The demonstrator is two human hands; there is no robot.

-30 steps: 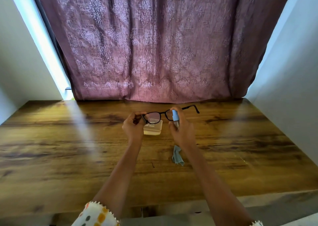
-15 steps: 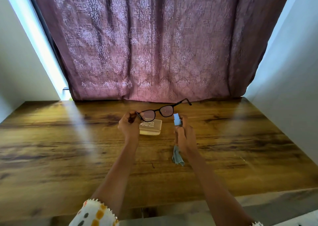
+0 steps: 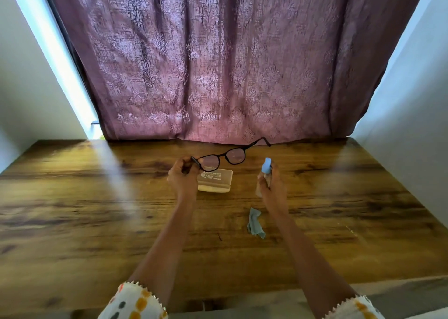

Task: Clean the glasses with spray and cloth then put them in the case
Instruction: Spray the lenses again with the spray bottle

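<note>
- On a wooden table (image 3: 97,209) set before a mauve patterned curtain (image 3: 206,64), a person works with both bare hands, forearms reaching forward from white sleeves dotted orange and grey.
- The left hand (image 3: 181,180) is closed on the left end of a pair of black-framed glasses (image 3: 223,158), pinching them by the hinge; the frame is held in the air, tilted up to the right, its far temple arm open and pointing toward the curtain.
- The right hand (image 3: 271,187) is wrapped around a small spray bottle (image 3: 266,167), held upright, its pale blue cap standing clear above the fingers; bottle and glasses are apart.
- A beige glasses case (image 3: 215,181) lies flat on the table just beyond the left hand and below the glasses; its lid is shut, printed lettering on top, so what it holds cannot be seen.
- A small blue-grey cloth (image 3: 254,224) lies crumpled on the table, near the right wrist, untouched by either hand.
</note>
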